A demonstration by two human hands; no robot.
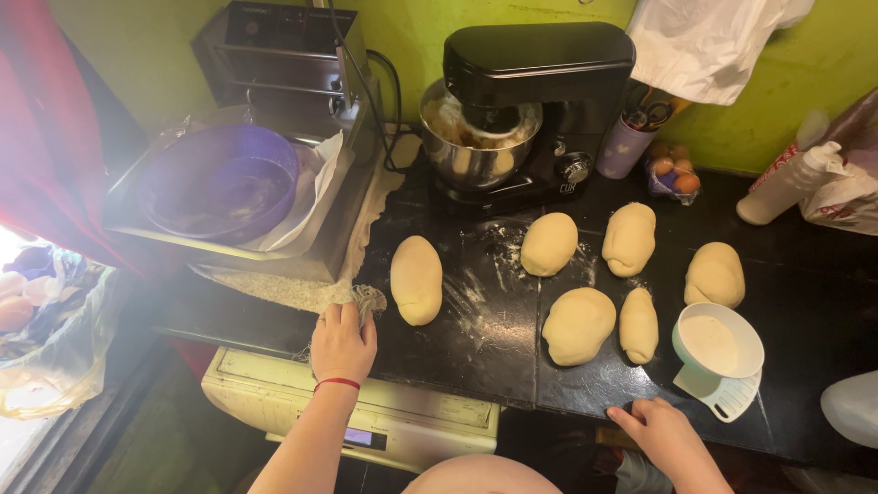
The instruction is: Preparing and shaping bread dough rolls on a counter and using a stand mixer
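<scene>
The left hand rests at the near edge of the black desk, its fingers closed over a bunched rough cloth; the cloth trails away to the left along the desk edge, its long axis running roughly left to right under the metal tray; just right of it lies an oval dough loaf, standing lengthwise away from the person, near the hand but apart from it. The right hand sits at the front edge of the desk, fingers curled loosely on the rim and holding nothing that I can see; a white measuring cup of flour is just beyond it, handle pointing toward the person. Five more dough pieces lie across the desk, which is streaked with flour; behind them stands a black stand mixer with a steel bowl; a purple bowl sits on the tray at left; the wall is green.
</scene>
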